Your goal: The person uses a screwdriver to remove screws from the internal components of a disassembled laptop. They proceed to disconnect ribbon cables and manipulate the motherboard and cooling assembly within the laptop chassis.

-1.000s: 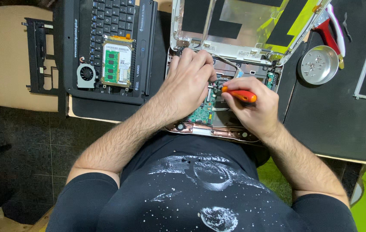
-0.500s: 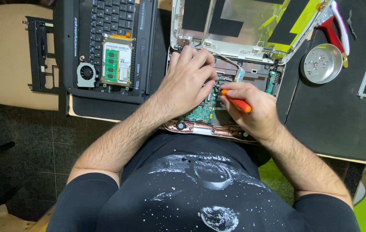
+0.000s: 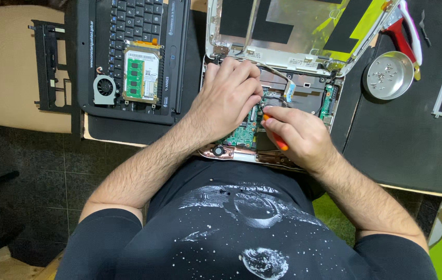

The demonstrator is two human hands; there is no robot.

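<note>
An opened laptop chassis lies in front of me with its green circuit board exposed. My left hand rests palm down on the board, fingers curled over the cables near the hinge. My right hand grips an orange-handled screwdriver, its tip pointing down into the board beside my left fingertips. The two hands touch at the fingers. The bare metal lid stands open behind them.
A black keyboard panel lies at the left with a green memory module, a drive and a small fan on it. A round metal dish with screws and red-handled pliers sit at the right on a black mat.
My right hand has moved left and up toward my left hand, tipping the screwdriver from nearly level to pointing down into the board. My left hand has stayed put.
</note>
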